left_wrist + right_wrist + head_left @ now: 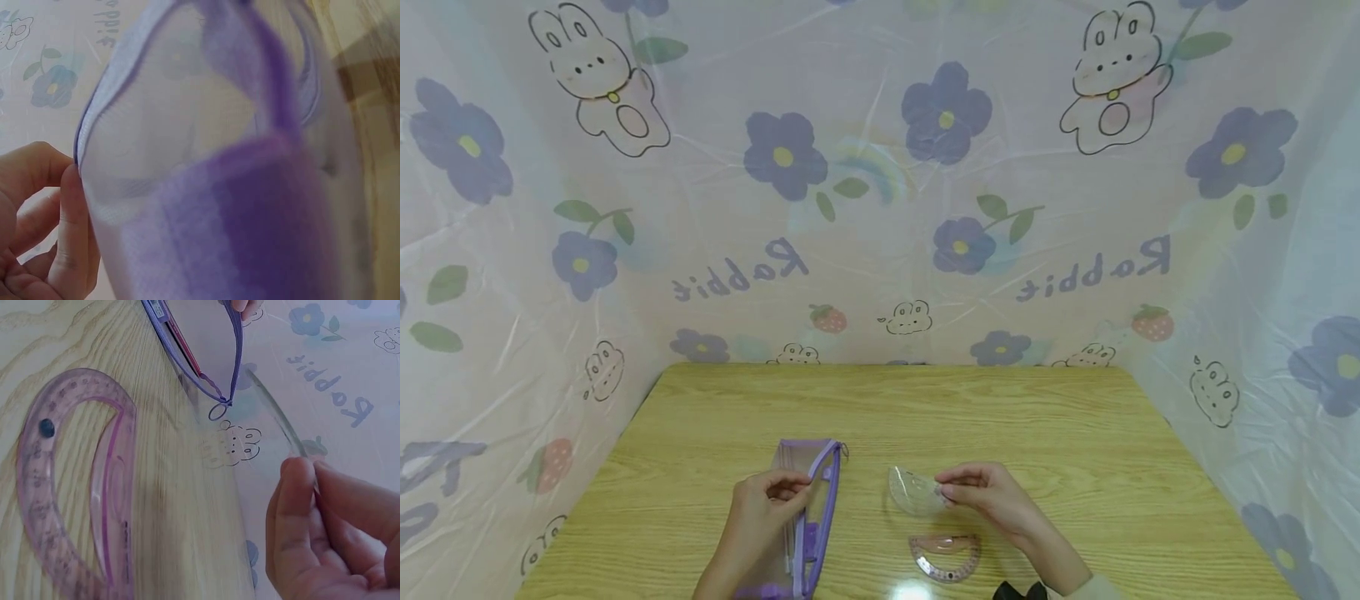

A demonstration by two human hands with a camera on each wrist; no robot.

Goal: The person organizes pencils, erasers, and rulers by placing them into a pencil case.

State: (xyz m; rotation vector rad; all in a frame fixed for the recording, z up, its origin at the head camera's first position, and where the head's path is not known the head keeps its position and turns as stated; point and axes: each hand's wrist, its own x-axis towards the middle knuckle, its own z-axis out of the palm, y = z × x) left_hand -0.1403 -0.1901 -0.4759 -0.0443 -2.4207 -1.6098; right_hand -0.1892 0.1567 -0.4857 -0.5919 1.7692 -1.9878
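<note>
My left hand [767,507] pinches the upper edge of a purple see-through pencil case [811,542], whose zipped mouth gapes. The same case [250,219] fills much of the left wrist view, blurred. Slim items lie inside it, among them a red stick-like one [182,347]. Between thumb and fingers, my right hand [1000,502] holds a clear half-round protractor [913,492] by one end, raised to the right of the case. Its thin edge shows in the right wrist view. A pink protractor [946,543] lies on the table below the right hand.
The wood-grain table [895,400] carries all of this. A pale sheet [865,225] printed with rabbits and flowers encloses the back and both sides. Something black [1019,592] pokes in at the bottom edge, beside the right sleeve [1093,588].
</note>
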